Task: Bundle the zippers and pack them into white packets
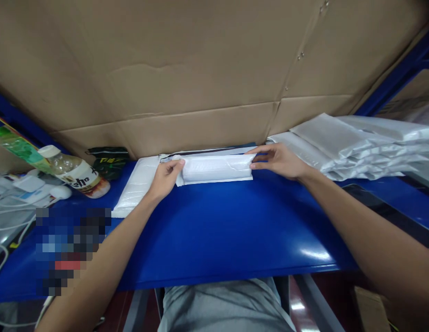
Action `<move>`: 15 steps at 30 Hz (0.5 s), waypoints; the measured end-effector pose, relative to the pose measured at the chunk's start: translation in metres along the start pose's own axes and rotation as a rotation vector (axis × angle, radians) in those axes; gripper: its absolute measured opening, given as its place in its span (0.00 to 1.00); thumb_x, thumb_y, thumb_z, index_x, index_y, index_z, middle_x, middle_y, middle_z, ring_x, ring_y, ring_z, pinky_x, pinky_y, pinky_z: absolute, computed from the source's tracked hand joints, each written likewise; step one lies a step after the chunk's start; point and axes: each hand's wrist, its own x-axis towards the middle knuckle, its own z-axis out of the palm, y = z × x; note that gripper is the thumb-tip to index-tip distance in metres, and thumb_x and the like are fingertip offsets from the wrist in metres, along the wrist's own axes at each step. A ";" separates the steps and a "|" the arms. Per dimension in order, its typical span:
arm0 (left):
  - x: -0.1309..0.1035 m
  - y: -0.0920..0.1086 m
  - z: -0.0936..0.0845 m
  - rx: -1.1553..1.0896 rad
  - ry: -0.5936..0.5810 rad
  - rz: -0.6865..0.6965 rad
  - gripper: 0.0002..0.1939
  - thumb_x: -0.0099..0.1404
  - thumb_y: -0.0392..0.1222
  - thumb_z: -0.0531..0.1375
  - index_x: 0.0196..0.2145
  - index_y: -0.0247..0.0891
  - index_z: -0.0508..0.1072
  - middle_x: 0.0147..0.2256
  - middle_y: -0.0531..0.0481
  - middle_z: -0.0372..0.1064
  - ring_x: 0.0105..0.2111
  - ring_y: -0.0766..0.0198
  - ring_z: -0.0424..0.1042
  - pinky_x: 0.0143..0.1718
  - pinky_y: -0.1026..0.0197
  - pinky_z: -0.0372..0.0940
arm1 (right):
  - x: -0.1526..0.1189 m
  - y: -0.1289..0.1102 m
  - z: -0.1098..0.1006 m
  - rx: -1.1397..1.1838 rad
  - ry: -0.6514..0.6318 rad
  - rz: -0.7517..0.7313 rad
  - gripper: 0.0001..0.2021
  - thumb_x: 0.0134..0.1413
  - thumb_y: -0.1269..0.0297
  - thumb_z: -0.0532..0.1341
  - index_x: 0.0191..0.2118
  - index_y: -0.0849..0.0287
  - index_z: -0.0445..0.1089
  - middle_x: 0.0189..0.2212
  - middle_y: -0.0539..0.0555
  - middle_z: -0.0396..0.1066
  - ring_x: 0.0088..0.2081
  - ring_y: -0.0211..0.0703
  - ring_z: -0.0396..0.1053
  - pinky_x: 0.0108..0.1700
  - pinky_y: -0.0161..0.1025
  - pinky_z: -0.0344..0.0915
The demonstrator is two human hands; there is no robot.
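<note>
A white padded mailer point(217, 168) lies lengthwise near the back of the blue table, its middle bulging. My left hand point(167, 176) pinches its left end between thumb and fingers. At the other end, my right hand point(274, 161) has its thumb and fingers closed on the mailer's right edge. Just left of my left hand lies a flat white bubble mailer point(138, 184), partly covered by my left hand and forearm. Behind the held mailer, more flat mailers with a dark strip point(207, 151) show along the cardboard wall.
Several filled white mailers point(345, 143) are piled at the right. On the left are a tilted drink bottle point(78, 173), a dark green packet point(110, 161) and white cables with plugs point(31, 189). A cardboard wall point(186, 69) rises behind the blue table point(217, 230). A dark flat panel point(390, 212) lies at right.
</note>
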 end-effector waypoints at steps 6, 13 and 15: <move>-0.009 0.015 0.004 0.077 -0.210 0.145 0.27 0.68 0.61 0.72 0.54 0.39 0.81 0.53 0.42 0.81 0.53 0.47 0.78 0.59 0.46 0.71 | 0.007 0.016 0.008 0.016 0.187 -0.036 0.18 0.45 0.50 0.82 0.40 0.49 0.83 0.38 0.55 0.83 0.41 0.57 0.81 0.47 0.54 0.80; -0.018 0.026 0.017 0.554 -0.283 0.054 0.37 0.68 0.72 0.66 0.59 0.39 0.80 0.62 0.33 0.72 0.60 0.36 0.74 0.62 0.37 0.70 | 0.006 0.002 0.032 0.025 0.086 -0.116 0.14 0.54 0.52 0.77 0.41 0.51 0.79 0.42 0.55 0.82 0.45 0.54 0.80 0.52 0.53 0.78; -0.017 0.029 0.023 0.714 -0.325 0.024 0.38 0.70 0.74 0.62 0.56 0.34 0.80 0.62 0.29 0.69 0.54 0.36 0.77 0.56 0.37 0.73 | 0.006 0.000 0.037 0.066 0.031 -0.116 0.14 0.55 0.52 0.77 0.43 0.51 0.79 0.44 0.55 0.81 0.47 0.54 0.80 0.54 0.53 0.78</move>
